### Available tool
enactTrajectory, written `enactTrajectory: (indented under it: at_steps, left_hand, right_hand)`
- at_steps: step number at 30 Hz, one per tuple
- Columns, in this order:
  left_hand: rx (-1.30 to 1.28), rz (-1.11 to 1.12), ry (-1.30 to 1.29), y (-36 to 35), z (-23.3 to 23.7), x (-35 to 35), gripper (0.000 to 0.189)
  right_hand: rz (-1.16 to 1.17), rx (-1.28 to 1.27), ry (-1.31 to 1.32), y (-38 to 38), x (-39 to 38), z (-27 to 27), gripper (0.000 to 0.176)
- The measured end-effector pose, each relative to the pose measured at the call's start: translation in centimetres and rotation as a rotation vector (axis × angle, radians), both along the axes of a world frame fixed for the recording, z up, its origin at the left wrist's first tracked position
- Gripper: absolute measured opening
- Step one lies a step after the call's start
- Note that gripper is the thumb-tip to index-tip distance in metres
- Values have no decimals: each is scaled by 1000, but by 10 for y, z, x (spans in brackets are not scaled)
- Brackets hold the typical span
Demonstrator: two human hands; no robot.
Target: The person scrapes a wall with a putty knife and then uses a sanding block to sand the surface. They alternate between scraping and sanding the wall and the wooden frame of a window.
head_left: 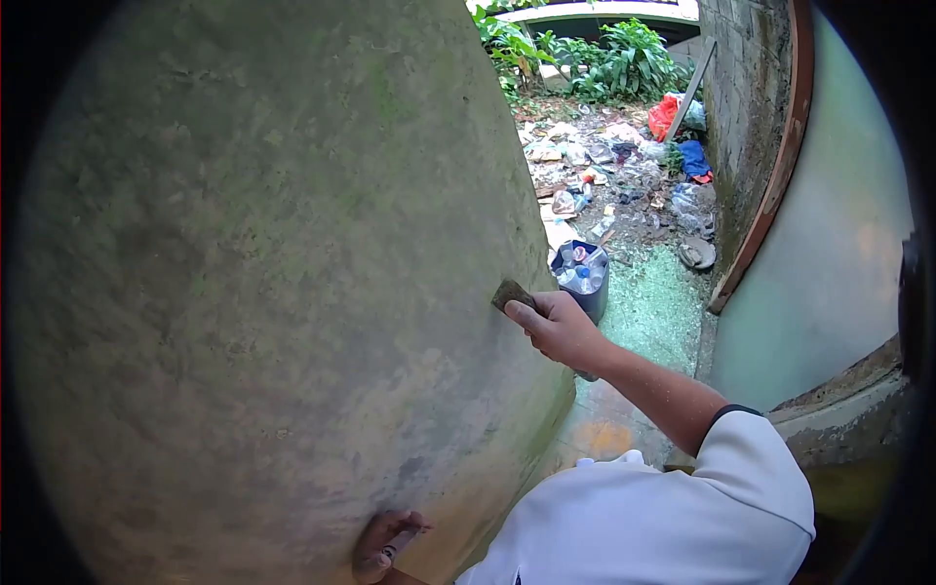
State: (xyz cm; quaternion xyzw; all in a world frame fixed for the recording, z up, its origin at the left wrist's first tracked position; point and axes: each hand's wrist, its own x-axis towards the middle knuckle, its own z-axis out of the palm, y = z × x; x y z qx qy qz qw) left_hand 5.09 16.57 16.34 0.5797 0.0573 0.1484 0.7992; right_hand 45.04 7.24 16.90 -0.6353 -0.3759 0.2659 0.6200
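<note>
My right hand [558, 330] grips a small dark, rough-faced block [512, 294], thumb along its near side. The block's exposed end is right at the mottled, green-stained wall [322, 244], near the wall's right edge. Low down, my left hand [390, 544] is at the same wall, fingers apart and partly curled, a dark band showing on one finger. The wrist below it is mostly out of view. Paler smears mark the wall between the two hands.
Beyond my right hand stands a dark bin [597, 297] filled with plastic bottles. Scattered litter [624, 166] covers the ground behind it, with a red bag [664, 117] by a leaning plank [690, 93]. A grey block wall [749, 107] rises at the right.
</note>
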Motion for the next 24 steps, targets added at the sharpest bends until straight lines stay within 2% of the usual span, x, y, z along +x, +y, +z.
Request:
enactTrajectory:
  at_steps: [1,3,4,6,7,8,10,12,14,16,18,20,22,24]
  left_hand:
    - [-110,-39,-59,-3,2,2,70]
    - [-96,-40,-59,-2,1,2,70]
    - [-88,-47,-50,-1,1,2,69]
    - [-73,-50,-31,1,1,-1,68]
    - [-69,-50,-19,2,0,-4,68]
    - [-58,-26,-36,4,-4,-6,68]
    - [32,-125,-98,11,-11,-4,66]
    - [29,-81,-126,3,-7,-2,66]
    - [34,-36,-144,5,-3,0,66]
    - [101,-95,-121,11,-6,-2,69]
    - [85,-42,-132,8,-5,0,69]
    - [65,-12,-145,7,-3,0,69]
    - [34,-58,-71,5,-2,1,67]
    - [63,-43,-60,6,-6,2,67]
  right_hand:
    - [21,-4,92,0,-1,-1,41]
    - [53,4,222,1,-5,-5,40]
    - [72,15,200,1,-7,-4,40]
    - [112,83,400,0,-12,-5,39]
    - [139,87,382,-1,-15,-5,39]
    - [170,138,507,-3,-19,-5,39]
    - [237,230,756,-7,-30,-4,38]
    - [461,164,948,-17,-55,-8,33]
    - [582,59,1065,-18,-78,-25,29]
    - [654,-81,1169,-19,-102,-49,25]
    - [796,-90,1179,-22,-114,-78,17]
    - [806,-193,1078,-30,-113,-92,37]
    - [745,-144,1007,-49,-125,-72,29]
    - [843,-220,1001,-52,-127,-91,35]
